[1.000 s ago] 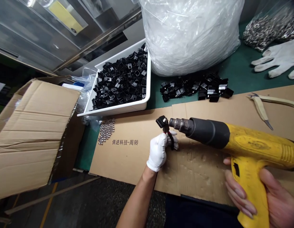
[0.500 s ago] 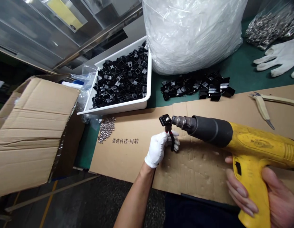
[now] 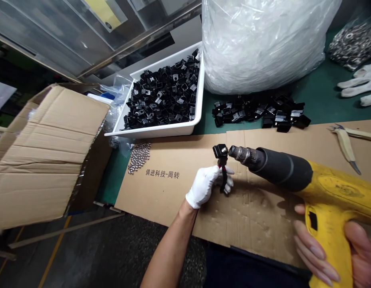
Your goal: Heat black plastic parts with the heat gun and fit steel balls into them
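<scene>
In a white glove, my left hand point(image 3: 205, 186) is closed around the dark handles of a pair of pliers point(image 3: 223, 176). At the pliers' jaws sits a small black plastic part point(image 3: 219, 151) with a shiny metal piece point(image 3: 224, 150) on its side. My bare right hand point(image 3: 320, 248) wraps the grip of a yellow heat gun point(image 3: 338, 188). The heat gun's stepped metal nozzle point(image 3: 243, 155) points left at the metal piece, with a very small gap or contact; I cannot tell which. Part of my right hand is hidden behind the grip.
A white bin point(image 3: 155, 132) of black parts stands behind the cardboard sheet point(image 3: 170, 200). Small metal pieces point(image 3: 139, 157) lie in rows at left. Beyond are loose black parts point(image 3: 263, 110), a large plastic bag point(image 3: 263, 44), cutters point(image 3: 344, 144), a glove point(image 3: 359, 84) and a cardboard box point(image 3: 50, 152).
The view has shifted, so most of the bench appears farther right. Both hands keep their holds, and the heat gun's nozzle still points at the metal piece, tilted slightly more.
</scene>
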Available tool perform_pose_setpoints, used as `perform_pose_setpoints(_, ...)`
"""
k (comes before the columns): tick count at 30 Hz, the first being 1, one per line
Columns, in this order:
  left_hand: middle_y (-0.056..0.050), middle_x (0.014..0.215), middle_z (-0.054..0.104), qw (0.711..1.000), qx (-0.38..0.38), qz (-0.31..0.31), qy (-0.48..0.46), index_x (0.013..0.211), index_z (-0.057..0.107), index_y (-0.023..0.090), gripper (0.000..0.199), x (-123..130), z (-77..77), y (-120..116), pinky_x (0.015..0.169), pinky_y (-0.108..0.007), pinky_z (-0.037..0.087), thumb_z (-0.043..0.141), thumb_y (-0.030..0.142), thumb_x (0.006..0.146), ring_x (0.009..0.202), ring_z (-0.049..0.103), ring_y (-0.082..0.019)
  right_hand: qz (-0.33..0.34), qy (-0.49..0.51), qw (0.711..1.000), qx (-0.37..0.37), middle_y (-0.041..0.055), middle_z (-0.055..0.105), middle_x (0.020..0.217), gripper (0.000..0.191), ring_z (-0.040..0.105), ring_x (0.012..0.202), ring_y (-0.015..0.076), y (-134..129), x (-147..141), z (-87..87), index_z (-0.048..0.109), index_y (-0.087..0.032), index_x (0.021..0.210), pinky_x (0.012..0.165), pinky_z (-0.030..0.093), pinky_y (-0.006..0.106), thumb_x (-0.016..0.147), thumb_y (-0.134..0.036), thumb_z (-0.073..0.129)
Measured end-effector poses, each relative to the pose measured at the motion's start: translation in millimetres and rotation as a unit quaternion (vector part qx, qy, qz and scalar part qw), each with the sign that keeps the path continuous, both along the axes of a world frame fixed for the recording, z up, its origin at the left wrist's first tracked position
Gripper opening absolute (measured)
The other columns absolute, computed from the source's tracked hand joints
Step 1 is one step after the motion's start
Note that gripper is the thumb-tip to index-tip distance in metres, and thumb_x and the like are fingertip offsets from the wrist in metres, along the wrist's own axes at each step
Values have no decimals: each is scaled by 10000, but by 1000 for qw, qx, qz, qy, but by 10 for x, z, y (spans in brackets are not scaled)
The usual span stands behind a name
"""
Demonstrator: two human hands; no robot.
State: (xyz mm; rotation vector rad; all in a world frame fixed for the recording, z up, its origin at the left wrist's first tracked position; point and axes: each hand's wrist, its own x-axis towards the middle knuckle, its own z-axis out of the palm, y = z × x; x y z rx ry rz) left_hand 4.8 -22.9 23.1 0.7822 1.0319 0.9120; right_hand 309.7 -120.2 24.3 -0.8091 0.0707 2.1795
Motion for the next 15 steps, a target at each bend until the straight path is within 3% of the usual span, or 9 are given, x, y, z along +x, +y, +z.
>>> perform_pose_setpoints(15, -118, 797, 752, 1000, 2, -25, 0, 1065, 738, 90, 570, -37, 19, 4, 599, -314, 568, 589, 635, 992, 616, 708, -182, 28, -9, 999, -26, 37, 572, 660, 572, 489, 428, 165, 43, 46, -12, 734, -359, 1197, 406, 332, 298, 787, -758, 754)
